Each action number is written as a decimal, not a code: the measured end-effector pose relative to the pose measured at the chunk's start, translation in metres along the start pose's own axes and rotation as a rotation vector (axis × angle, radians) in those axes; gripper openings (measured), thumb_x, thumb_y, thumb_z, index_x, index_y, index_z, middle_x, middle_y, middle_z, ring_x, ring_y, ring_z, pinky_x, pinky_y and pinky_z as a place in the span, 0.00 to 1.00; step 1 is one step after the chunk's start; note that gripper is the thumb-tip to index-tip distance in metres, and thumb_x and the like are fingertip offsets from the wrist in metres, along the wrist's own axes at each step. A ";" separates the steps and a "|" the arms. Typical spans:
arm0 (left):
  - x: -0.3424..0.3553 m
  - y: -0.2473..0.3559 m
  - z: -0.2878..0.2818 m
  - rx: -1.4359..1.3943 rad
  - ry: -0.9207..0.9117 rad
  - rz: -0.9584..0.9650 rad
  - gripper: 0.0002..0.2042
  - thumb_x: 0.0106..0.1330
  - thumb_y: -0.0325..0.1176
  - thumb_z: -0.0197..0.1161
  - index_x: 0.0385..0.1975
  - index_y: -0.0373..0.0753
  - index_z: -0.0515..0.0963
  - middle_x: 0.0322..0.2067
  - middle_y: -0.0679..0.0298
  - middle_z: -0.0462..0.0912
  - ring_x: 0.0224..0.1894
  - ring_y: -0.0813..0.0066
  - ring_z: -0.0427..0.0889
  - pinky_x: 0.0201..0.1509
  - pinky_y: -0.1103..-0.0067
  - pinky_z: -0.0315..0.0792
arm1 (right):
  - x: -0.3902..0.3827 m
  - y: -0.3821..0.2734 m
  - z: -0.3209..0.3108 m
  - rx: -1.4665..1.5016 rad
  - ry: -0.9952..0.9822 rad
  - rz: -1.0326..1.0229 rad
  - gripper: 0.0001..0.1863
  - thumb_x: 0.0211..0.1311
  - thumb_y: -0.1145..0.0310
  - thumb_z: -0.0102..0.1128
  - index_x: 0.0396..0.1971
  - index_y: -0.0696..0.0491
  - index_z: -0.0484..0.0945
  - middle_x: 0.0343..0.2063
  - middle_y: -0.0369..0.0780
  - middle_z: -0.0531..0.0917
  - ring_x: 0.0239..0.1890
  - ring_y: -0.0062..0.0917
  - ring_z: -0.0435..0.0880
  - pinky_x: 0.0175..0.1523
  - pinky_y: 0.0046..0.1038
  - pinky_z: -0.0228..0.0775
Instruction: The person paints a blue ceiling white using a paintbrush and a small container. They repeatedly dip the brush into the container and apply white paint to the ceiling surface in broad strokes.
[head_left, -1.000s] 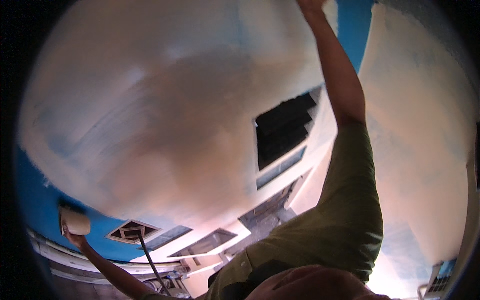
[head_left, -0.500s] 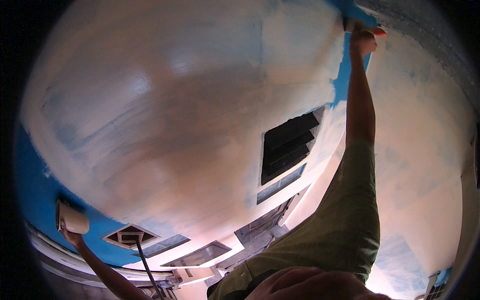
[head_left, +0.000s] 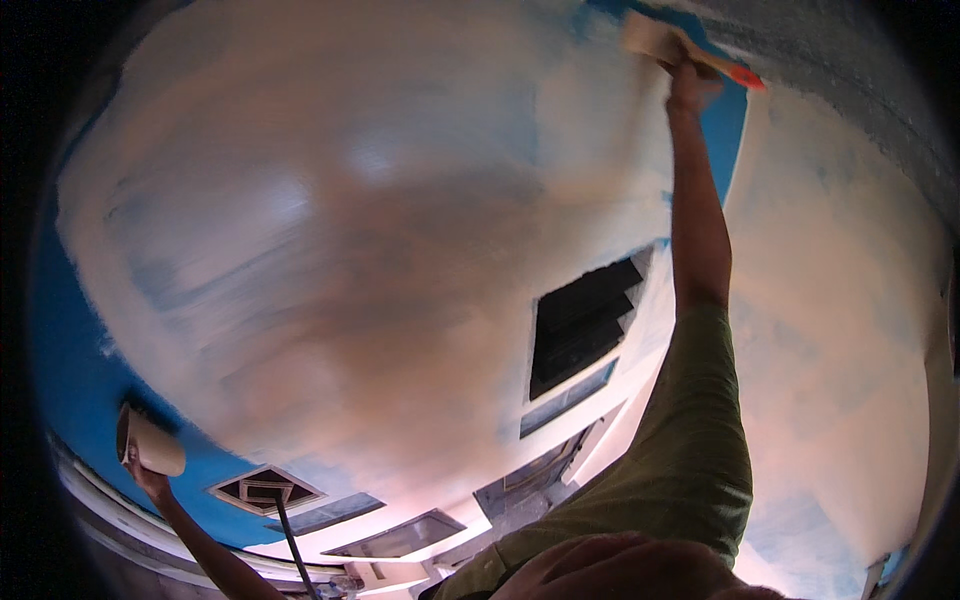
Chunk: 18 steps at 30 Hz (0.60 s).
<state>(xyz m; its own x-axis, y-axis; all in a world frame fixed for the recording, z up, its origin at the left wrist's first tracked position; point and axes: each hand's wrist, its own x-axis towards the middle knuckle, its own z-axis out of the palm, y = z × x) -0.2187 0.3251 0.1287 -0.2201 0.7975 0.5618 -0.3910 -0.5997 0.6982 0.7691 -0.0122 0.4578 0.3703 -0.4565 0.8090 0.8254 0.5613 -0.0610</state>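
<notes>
High up at the right, my right hand [head_left: 692, 85] is closed round a wide paintbrush [head_left: 712, 66]. Its pale bristle end points left and its red handle tip points right; both are slightly blurred. The brush is at the upper part of a wall [head_left: 400, 200] coated in streaky pale cream paint, beside a strip of bare blue [head_left: 722, 150]. At the lower left, my left hand [head_left: 146, 474] grips a cream-coloured paint tub [head_left: 158, 446] by its side, in front of blue wall. The tub is tilted, and its contents are hidden.
A dark louvred opening [head_left: 588, 320] is set in the wall below my raised arm. Lower left, a thin pole [head_left: 294, 545] stands near a square vent [head_left: 266, 490]. A rough grey edge [head_left: 840, 65] runs along the top right, above another pale wall [head_left: 830, 300].
My right hand and the paintbrush have moved left along the top of the wall, and the brush has tilted. The view has shifted slightly; my left hand still holds the tub.
</notes>
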 end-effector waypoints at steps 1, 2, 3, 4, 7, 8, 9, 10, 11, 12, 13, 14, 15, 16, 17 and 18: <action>-0.008 0.001 0.004 0.020 0.027 0.006 0.27 0.55 0.41 0.58 0.53 0.37 0.60 0.50 0.54 0.65 0.50 0.60 0.67 0.51 0.64 0.67 | 0.010 -0.008 -0.008 -0.496 0.005 -0.115 0.17 0.47 0.65 0.60 0.28 0.67 0.77 0.26 0.47 0.80 0.28 0.31 0.81 0.29 0.31 0.76; -0.011 0.004 0.005 0.045 0.068 -0.021 0.26 0.56 0.40 0.57 0.52 0.37 0.60 0.49 0.54 0.65 0.50 0.60 0.67 0.50 0.64 0.68 | 0.014 -0.018 -0.017 -0.996 0.019 -0.225 0.19 0.47 0.59 0.62 0.24 0.65 0.79 0.21 0.46 0.81 0.25 0.28 0.81 0.27 0.30 0.73; -0.010 -0.003 0.010 0.066 0.062 0.026 0.26 0.56 0.40 0.57 0.52 0.37 0.60 0.49 0.54 0.65 0.50 0.60 0.67 0.50 0.65 0.68 | 0.024 -0.016 -0.022 -0.853 0.226 -0.308 0.24 0.45 0.49 0.62 0.10 0.57 0.78 0.09 0.40 0.77 0.10 0.31 0.75 0.17 0.30 0.67; -0.009 -0.007 0.015 0.093 0.053 0.071 0.26 0.56 0.40 0.57 0.52 0.37 0.60 0.49 0.54 0.65 0.50 0.60 0.67 0.50 0.65 0.69 | 0.034 -0.015 -0.024 -1.126 0.218 -0.275 0.23 0.44 0.48 0.61 0.11 0.55 0.78 0.10 0.40 0.78 0.11 0.30 0.76 0.17 0.30 0.66; -0.004 -0.014 0.020 0.037 0.011 0.081 0.25 0.57 0.41 0.57 0.51 0.37 0.60 0.49 0.53 0.65 0.50 0.60 0.68 0.48 0.64 0.70 | 0.031 -0.025 0.003 -1.176 -0.025 -0.601 0.21 0.41 0.47 0.63 0.12 0.53 0.78 0.13 0.38 0.79 0.15 0.30 0.78 0.20 0.30 0.68; -0.010 -0.006 0.027 0.029 0.005 0.078 0.25 0.57 0.41 0.57 0.51 0.37 0.60 0.49 0.53 0.65 0.50 0.60 0.68 0.48 0.64 0.70 | 0.002 -0.040 0.031 -1.123 -0.109 -0.608 0.19 0.40 0.50 0.64 0.14 0.53 0.78 0.15 0.37 0.79 0.16 0.28 0.78 0.22 0.29 0.69; -0.015 0.005 0.027 0.023 0.003 0.081 0.25 0.57 0.41 0.56 0.51 0.37 0.60 0.50 0.53 0.65 0.50 0.60 0.68 0.48 0.63 0.70 | -0.029 -0.066 0.062 -1.062 -0.189 -0.610 0.17 0.40 0.54 0.65 0.16 0.54 0.78 0.16 0.37 0.80 0.18 0.26 0.79 0.25 0.29 0.70; -0.016 0.016 0.018 0.075 0.030 0.070 0.26 0.57 0.41 0.57 0.52 0.37 0.60 0.50 0.53 0.65 0.49 0.60 0.68 0.47 0.64 0.70 | -0.052 -0.096 0.088 -0.838 -0.221 -0.572 0.14 0.42 0.59 0.65 0.16 0.57 0.78 0.15 0.39 0.79 0.17 0.25 0.77 0.24 0.29 0.68; -0.018 0.019 0.014 0.065 -0.001 0.074 0.26 0.57 0.41 0.57 0.52 0.37 0.59 0.50 0.53 0.65 0.49 0.60 0.68 0.47 0.64 0.70 | -0.061 -0.118 0.102 -0.620 -0.245 -0.543 0.12 0.44 0.65 0.64 0.16 0.60 0.78 0.14 0.41 0.78 0.16 0.23 0.75 0.23 0.30 0.67; -0.016 0.017 0.015 0.047 -0.040 0.073 0.26 0.57 0.41 0.57 0.53 0.37 0.59 0.50 0.53 0.65 0.50 0.60 0.68 0.48 0.64 0.70 | -0.057 -0.118 0.103 -0.395 -0.185 -0.488 0.12 0.44 0.66 0.65 0.15 0.60 0.76 0.14 0.40 0.77 0.16 0.22 0.73 0.23 0.28 0.65; -0.013 0.019 0.014 0.040 -0.080 0.072 0.27 0.56 0.42 0.58 0.53 0.37 0.59 0.50 0.53 0.65 0.50 0.59 0.68 0.48 0.64 0.70 | -0.055 -0.111 0.106 -0.170 -0.124 -0.420 0.13 0.44 0.67 0.66 0.14 0.60 0.74 0.13 0.38 0.76 0.16 0.22 0.71 0.23 0.27 0.64; -0.009 0.019 0.013 0.054 -0.067 0.066 0.27 0.56 0.42 0.58 0.53 0.37 0.59 0.50 0.53 0.65 0.50 0.59 0.68 0.48 0.64 0.69 | -0.053 -0.103 0.108 0.057 -0.060 -0.346 0.14 0.44 0.69 0.67 0.12 0.60 0.72 0.13 0.36 0.75 0.16 0.21 0.69 0.23 0.25 0.62; -0.009 0.016 0.010 0.066 -0.044 0.064 0.28 0.56 0.42 0.58 0.53 0.37 0.58 0.50 0.53 0.64 0.50 0.59 0.68 0.48 0.64 0.69 | -0.044 -0.088 0.093 -0.029 -0.097 -0.276 0.11 0.43 0.70 0.66 0.19 0.62 0.75 0.18 0.39 0.78 0.20 0.21 0.73 0.26 0.28 0.67; -0.010 0.017 0.008 0.074 -0.015 0.070 0.29 0.56 0.43 0.58 0.54 0.37 0.58 0.50 0.53 0.64 0.50 0.59 0.68 0.49 0.64 0.69 | -0.026 -0.065 0.066 -0.106 -0.134 -0.211 0.12 0.43 0.70 0.65 0.25 0.64 0.79 0.23 0.42 0.81 0.24 0.22 0.77 0.28 0.31 0.71; -0.006 0.006 0.019 0.060 -0.015 0.066 0.29 0.56 0.43 0.58 0.54 0.37 0.58 0.50 0.53 0.64 0.49 0.59 0.68 0.49 0.64 0.69 | -0.003 -0.044 0.039 -0.054 -0.071 -0.143 0.17 0.43 0.70 0.66 0.32 0.67 0.77 0.31 0.43 0.80 0.32 0.23 0.77 0.32 0.31 0.73; -0.010 0.004 0.029 0.068 -0.002 0.060 0.29 0.56 0.43 0.58 0.54 0.36 0.58 0.50 0.53 0.64 0.49 0.59 0.68 0.49 0.64 0.68 | 0.001 -0.039 0.026 -0.062 0.030 0.022 0.18 0.41 0.65 0.68 0.27 0.65 0.79 0.25 0.45 0.82 0.29 0.28 0.80 0.30 0.33 0.73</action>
<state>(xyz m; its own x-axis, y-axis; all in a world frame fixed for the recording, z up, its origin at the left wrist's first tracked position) -0.1921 0.3127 0.1383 -0.2394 0.7599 0.6044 -0.3152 -0.6496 0.6918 0.7261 -0.0167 0.4757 0.4000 -0.4655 0.7895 0.8416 0.5277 -0.1152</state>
